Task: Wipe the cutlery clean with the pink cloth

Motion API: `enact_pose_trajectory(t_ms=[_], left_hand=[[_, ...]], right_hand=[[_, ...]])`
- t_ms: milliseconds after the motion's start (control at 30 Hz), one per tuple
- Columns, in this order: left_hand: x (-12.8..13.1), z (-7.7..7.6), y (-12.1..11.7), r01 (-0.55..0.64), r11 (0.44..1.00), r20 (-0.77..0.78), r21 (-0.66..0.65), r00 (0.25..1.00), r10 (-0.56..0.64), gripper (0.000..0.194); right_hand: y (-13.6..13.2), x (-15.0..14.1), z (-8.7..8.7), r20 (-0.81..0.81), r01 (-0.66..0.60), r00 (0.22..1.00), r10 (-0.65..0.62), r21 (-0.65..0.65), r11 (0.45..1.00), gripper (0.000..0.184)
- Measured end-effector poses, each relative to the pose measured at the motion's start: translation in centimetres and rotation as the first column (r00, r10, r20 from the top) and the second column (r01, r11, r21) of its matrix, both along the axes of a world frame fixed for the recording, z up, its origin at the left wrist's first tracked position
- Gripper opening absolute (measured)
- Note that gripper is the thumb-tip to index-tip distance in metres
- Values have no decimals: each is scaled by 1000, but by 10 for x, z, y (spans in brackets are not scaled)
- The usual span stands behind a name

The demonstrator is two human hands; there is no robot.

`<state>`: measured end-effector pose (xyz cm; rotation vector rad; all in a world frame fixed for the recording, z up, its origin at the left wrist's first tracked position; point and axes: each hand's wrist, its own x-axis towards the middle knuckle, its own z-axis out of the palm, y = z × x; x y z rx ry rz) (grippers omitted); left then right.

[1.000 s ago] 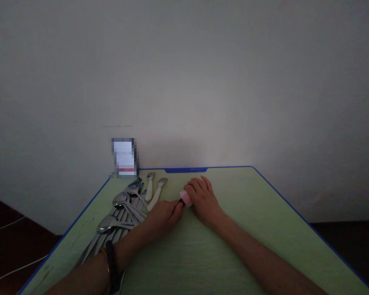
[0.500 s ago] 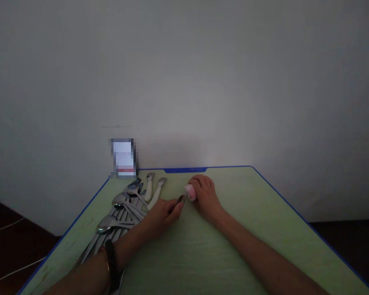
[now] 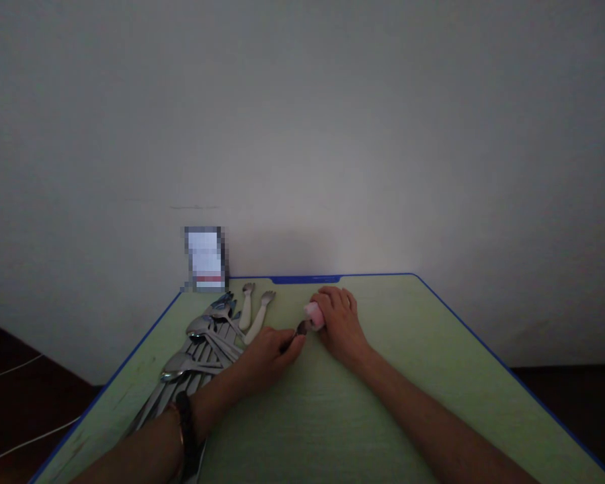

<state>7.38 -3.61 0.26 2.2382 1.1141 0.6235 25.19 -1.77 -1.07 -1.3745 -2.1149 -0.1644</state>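
Near the middle of the table, my left hand (image 3: pixel 275 349) is closed around a small piece of metal cutlery (image 3: pixel 302 327). Its shiny head sticks out past my thumb, but whether it is a spoon or a fork I cannot tell. Pressed against that head is a soft pink-and-white wad (image 3: pixel 314 314), perhaps cloth or sponge. My right hand (image 3: pixel 339 326) curls over the wad from the right and grips it. The cutlery's handle is hidden in my left fist.
To the left lies a pile of metal spoons and forks (image 3: pixel 199 329). Two small forks with pale handles (image 3: pixel 259 319) lie beside it. A blurred upright screen (image 3: pixel 206 259) stands at the table's back left corner. The green table (image 3: pixel 433 363) has a blue edge and meets a wall (image 3: pixel 333 134).
The cutlery's head has turned a little in my left hand, and the wad has shifted slightly around it. Both hands keep nearly the same place; the whole view has shifted slightly.
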Motion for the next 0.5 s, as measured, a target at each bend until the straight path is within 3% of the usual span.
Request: enact_pose_trajectory(t_ms=[233,367,500], left_hand=[[0,3,-1,-28,1000,29,-11,999,29,36],[0,6,-2,-91,996,60,3,994,90,33],[1,7,-3,-26,999,60,30,998,24,33]], right_hand=[[4,1,-4,-45,60,997,-60,16,998,36],[2,-1,0,28,-76,997,76,21,997,34],[-3,-7,3,98,-187,978,183,39,981,26]])
